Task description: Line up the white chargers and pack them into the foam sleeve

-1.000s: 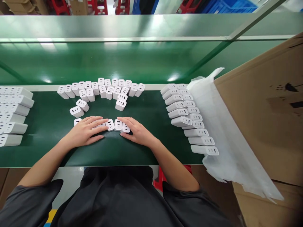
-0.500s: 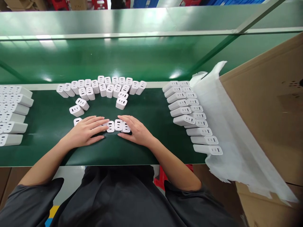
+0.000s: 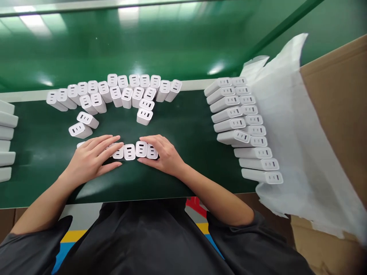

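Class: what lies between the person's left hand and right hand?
In the head view, a short row of white chargers stands ports-up on the green mat, between the left hand and right hand.

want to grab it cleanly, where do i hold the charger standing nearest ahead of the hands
Pinch the charger by its left and right faces from above: it stands ports up, bare mat on both sides, second charger close behind it.

White chargers (image 3: 134,151): four show between left hand (image 3: 88,158) and right hand (image 3: 164,154); loose pair (image 3: 77,130); roughly twenty-one in back cluster (image 3: 126,93); sixteen in right stack (image 3: 252,152). One cardboard box (image 3: 338,114), one foam sheet (image 3: 292,152).
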The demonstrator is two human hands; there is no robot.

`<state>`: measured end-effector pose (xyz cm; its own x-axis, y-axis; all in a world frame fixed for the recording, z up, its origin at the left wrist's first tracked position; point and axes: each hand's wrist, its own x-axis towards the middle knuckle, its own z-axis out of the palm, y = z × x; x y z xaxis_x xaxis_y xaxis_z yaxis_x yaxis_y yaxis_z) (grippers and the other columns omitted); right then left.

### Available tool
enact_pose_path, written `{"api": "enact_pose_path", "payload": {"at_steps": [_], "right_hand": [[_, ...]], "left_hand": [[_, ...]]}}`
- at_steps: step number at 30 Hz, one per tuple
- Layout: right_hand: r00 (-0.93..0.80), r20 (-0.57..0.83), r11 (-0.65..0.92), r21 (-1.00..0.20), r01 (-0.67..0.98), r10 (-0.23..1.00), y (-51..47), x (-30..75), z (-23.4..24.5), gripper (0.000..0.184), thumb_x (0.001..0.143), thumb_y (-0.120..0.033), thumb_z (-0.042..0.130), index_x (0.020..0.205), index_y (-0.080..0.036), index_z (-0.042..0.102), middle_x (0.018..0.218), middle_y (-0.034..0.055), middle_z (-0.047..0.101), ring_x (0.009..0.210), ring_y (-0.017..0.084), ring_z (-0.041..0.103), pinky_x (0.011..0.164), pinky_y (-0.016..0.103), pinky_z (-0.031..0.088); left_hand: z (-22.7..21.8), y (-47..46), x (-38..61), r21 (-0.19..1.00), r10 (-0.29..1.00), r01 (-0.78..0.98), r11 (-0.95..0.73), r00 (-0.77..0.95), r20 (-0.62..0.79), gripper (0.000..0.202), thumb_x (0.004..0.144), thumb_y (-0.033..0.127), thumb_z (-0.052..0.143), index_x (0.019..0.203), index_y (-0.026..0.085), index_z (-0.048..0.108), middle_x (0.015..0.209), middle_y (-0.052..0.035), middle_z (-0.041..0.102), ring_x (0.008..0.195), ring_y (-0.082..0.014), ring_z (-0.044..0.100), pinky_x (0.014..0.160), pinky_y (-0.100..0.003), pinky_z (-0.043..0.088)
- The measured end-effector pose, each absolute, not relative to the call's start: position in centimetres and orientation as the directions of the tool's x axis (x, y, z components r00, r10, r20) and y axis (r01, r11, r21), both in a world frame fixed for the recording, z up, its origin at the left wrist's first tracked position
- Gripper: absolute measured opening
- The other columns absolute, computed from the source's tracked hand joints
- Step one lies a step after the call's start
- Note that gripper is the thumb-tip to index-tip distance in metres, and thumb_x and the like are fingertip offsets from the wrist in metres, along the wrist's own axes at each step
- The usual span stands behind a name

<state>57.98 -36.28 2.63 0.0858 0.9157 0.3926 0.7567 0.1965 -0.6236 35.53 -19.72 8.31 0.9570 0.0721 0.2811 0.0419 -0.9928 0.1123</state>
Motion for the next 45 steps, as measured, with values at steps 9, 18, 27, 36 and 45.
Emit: {"api": "enact_pose_path", "payload": {"at_steps": [9,18,27,36,45], "right_hand": [[0.076,0.382,0.201,-0.634,0.746,0.921,-36.5,58.1,2.8,0.062,0.089,-0.045,0.069,0.139,-0.021,0.043,0.124,0.0128,0.067,0.108,0.026,0.064,0.087,0.040,0.052],[-0.057,0.266,0.212,-0.602,0.770,0.962,-37.5,61.7,4.5,0.074,0.094,-0.034,0.062,0.156,-0.025,0.023,0.111,0.0082,0.066,0.098,0.023,0.064,0.087,0.039,0.055],[0.021,0.168,0.066,-0.493,0.868,0.986,-38.3,63.8,5.5,0.073,0.094,-0.039,0.060,0.157,-0.027,0.026,0.123,0.0116,0.063,0.105,0.027,0.064,0.087,0.041,0.055],[0.025,0.206,0.071,-0.445,0.892,0.978,-38.1,63.7,5.3,0.069,0.093,-0.045,0.063,0.153,-0.026,0.035,0.126,0.0125,0.062,0.111,0.029,0.063,0.092,0.043,0.053],[-0.269,0.372,0.333,-0.119,0.935,0.888,-37.7,57.9,6.1,0.049,0.090,-0.053,0.064,0.134,-0.035,0.053,0.140,0.0058,0.060,0.129,0.032,0.054,0.113,0.057,0.035]], "left_hand": [[8.6,-19.3,35.3,0.076,0.085,0.067,-0.995,0.960,0.266,0.062,0.088,0.041,0.072,0.142,0.021,0.048,0.133,-0.0103,0.065,0.118,-0.0280,0.064,0.098,-0.039,0.053],[8.7,-19.0,35.3,0.087,0.113,0.094,-0.992,0.960,0.255,0.063,0.088,0.042,0.072,0.142,0.021,0.047,0.131,-0.0091,0.067,0.116,-0.0273,0.065,0.096,-0.039,0.054],[8.9,-18.3,35.0,0.131,0.101,0.076,-0.989,0.975,0.199,0.064,0.088,0.051,0.068,0.142,0.022,0.049,0.131,-0.0093,0.067,0.113,-0.0282,0.067,0.093,-0.040,0.054],[8.5,-17.5,34.9,0.163,0.109,0.084,-0.983,0.982,0.153,0.062,0.091,0.057,0.061,0.138,0.018,0.052,0.126,-0.0103,0.069,0.101,-0.0248,0.070,0.081,-0.036,0.053],[8.4,-17.5,34.7,0.207,0.150,0.125,-0.970,0.983,0.108,0.064,0.092,0.064,0.054,0.138,0.019,0.054,0.126,-0.0107,0.069,0.102,-0.0246,0.069,0.081,-0.034,0.050]]}}
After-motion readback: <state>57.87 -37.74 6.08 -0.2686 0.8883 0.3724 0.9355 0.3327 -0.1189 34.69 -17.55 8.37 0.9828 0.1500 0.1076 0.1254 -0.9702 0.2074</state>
